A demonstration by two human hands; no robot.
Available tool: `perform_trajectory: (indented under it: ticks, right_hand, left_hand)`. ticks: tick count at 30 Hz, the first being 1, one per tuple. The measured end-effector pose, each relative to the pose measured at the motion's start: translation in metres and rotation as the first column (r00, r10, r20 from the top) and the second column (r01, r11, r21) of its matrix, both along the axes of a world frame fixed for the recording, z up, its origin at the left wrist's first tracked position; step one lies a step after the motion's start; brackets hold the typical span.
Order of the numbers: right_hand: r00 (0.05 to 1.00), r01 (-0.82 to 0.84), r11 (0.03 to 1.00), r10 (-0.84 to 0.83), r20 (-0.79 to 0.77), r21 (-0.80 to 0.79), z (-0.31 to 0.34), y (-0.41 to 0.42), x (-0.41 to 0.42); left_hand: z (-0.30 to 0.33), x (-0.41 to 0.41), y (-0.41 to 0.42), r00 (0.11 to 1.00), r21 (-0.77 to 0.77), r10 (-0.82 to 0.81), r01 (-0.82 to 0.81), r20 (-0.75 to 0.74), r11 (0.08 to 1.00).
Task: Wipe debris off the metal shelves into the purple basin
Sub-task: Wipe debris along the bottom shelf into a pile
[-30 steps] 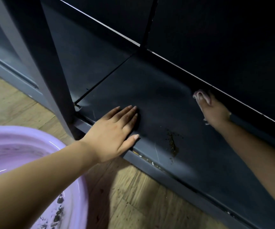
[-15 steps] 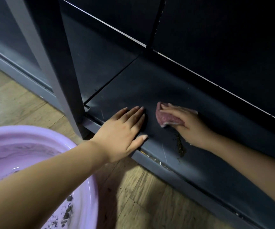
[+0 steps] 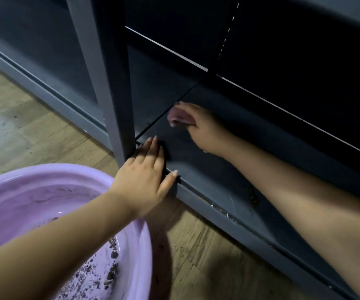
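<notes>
My left hand [image 3: 144,174] lies flat, fingers straight, on the near left corner of the dark metal shelf [image 3: 218,169]. My right hand [image 3: 198,126] presses a pink cloth [image 3: 178,116] farther back, fingers curled over it. A smear of debris [image 3: 253,197] sits near the shelf's front edge. The purple basin [image 3: 135,245] stands on the wooden floor [image 3: 34,131], near left.

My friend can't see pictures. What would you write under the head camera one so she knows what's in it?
A person's right hand presses a pink cloth on a dark metal shelf, while the left hand lies flat at the shelf's front corner. A purple basin holding dark debris sits on the wooden floor below.
</notes>
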State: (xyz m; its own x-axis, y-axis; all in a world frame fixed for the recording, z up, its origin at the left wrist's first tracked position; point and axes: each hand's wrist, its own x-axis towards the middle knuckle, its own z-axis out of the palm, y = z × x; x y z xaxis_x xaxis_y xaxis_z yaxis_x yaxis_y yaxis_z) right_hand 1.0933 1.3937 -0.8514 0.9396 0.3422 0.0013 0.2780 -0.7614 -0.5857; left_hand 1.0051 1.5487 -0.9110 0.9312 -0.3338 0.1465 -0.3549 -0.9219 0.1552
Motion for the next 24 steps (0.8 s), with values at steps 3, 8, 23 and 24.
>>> perform_trajectory:
  ticks: [3,8,23,24]
  right_hand:
    - [0.999,-0.045,0.981,0.04,-0.029,-0.19,-0.007,0.019,0.009]
    - [0.986,-0.152,0.933,0.166,0.016,-0.327,-0.013,-0.015,-0.014]
    - [0.994,-0.105,0.983,0.108,0.011,-0.15,0.0,-0.013,-0.027]
    - [0.993,-0.112,0.985,0.116,0.025,-0.134,0.002,0.0,-0.022]
  left_hand:
    - [0.002,0.0,0.0,1.0,-0.009,-0.017,0.017,-0.025,1.0]
    - [0.005,-0.001,0.006,0.991,-0.012,-0.031,0.03,-0.129,0.999]
    - [-0.005,-0.008,0.024,0.986,0.028,-0.133,0.131,0.103,0.991]
    - [-0.004,-0.01,0.026,0.983,0.029,-0.142,0.139,0.115,0.99]
